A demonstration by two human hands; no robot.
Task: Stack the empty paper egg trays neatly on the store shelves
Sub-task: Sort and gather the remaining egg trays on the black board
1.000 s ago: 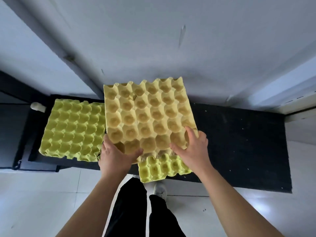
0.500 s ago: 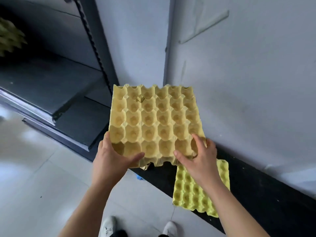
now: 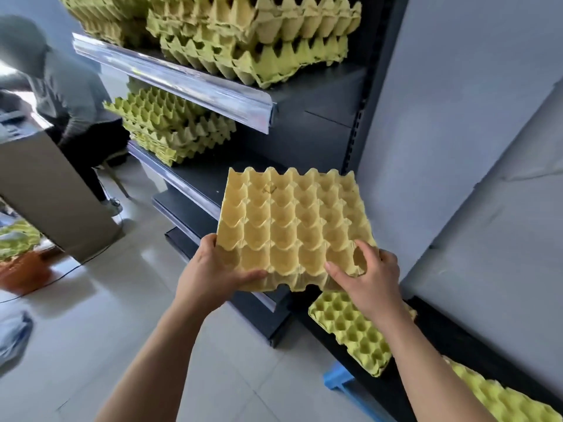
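A: Holding what, up close?
B: Pinching the near edge of one egg tray [image 3: 292, 229] with left hand [image 3: 213, 269] and right hand [image 3: 368, 278]. Thumbs on top, other fingers curled under.
A: Where?
B: Up in the air, just in front of the dark shelf [image 3: 207, 175], above a green tray [image 3: 350, 330] on the low ledge. Not stacked yet.
A: Could go wrong how?
B: Might sag or tear, held by one edge only. Farther back, might land crooked on the pile [image 3: 170, 129] and not nest.

Held tray [image 3: 292, 226] before shelf unit [image 3: 304, 129]; top stack [image 3: 253, 35] on upper shelf, mid stack [image 3: 170, 132] on shelf below, both up-left; loose tray [image 3: 350, 330] on low ledge [image 3: 441, 330], btm right.
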